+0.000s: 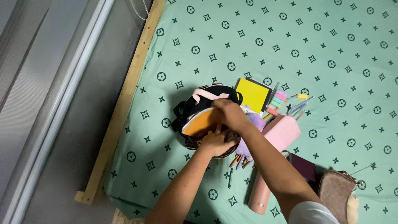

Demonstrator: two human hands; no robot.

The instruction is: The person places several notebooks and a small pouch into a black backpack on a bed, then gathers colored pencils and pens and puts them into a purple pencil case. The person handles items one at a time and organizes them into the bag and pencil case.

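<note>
Left hand: the left hand sits at about 6 o'clock of the backpack, fingers closed on the bag's lower edge, one finger pointing up against the orange book.
Right hand: the right hand comes in from 4 o'clock, fingers curled over the top edge of the orange book and clamped on it.
Orange book: flat and stiff, tilted, partly inside the open mouth of the backpack, between the two hands.
Backpack: black with pink straps, lying on the green patterned sheet, mouth open toward 5 o'clock.
Yellow notebook: the yellow notebook lies at 2 o'clock of the backpack, just beside it.
Sticky tabs: a stack of coloured sticky tabs lies at 3 o'clock of the yellow notebook, with a few pens near them.
Pink case: the pink case lies at 4 o'clock of the backpack, under the right forearm.
Pink bottle: the pink bottle lies at 6 o'clock of the pink case, partly hidden by the arm.
Pencils: loose pencils lie just below the left hand.
Brown purse: the brown purse rests near the frame's lower right, well apart from the backpack.
Bed frame: the wooden bed frame runs along the sheet's 9 o'clock side.
</note>
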